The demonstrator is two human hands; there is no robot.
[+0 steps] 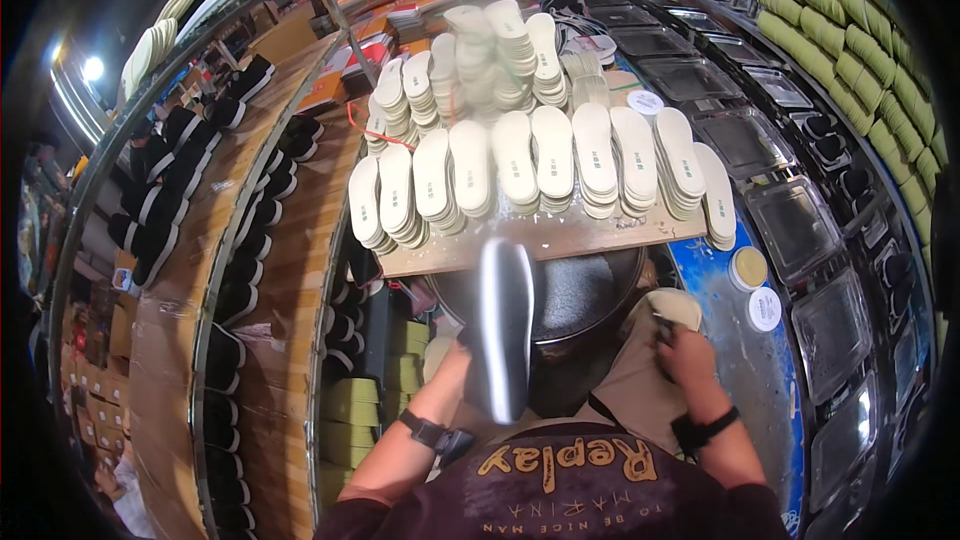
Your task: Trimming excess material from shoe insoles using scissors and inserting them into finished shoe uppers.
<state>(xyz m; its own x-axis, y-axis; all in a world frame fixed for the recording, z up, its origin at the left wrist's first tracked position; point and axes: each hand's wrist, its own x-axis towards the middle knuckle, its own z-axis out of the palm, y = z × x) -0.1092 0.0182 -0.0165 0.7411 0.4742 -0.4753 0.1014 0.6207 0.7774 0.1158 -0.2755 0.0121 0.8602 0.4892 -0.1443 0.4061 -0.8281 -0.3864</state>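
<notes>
A black shoe with a white band along its sole (pixel 507 340) is raised in front of my body, smeared by motion. My left hand (pixel 457 362) holds it from the left, most of its fingers hidden behind it. My right hand (pixel 686 352) is closed by my right knee, over the beige trousers (pixel 630 385). A small dark thing shows at its fingertips, too small to name. Beyond the hands, stacks of cream insoles (pixel 515 162) stand in rows on a wooden board (pixel 450 252). A blurred patch covers part of the back stacks.
Racks of black shoes (pixel 228 360) on wooden shelves (pixel 160 340) rise at my left. A round black tub (pixel 580 300) sits under the board's front edge. To the right lie a blue bench (pixel 735 360) with round lids (pixel 764 309), and a row of clear-topped trays (pixel 795 225).
</notes>
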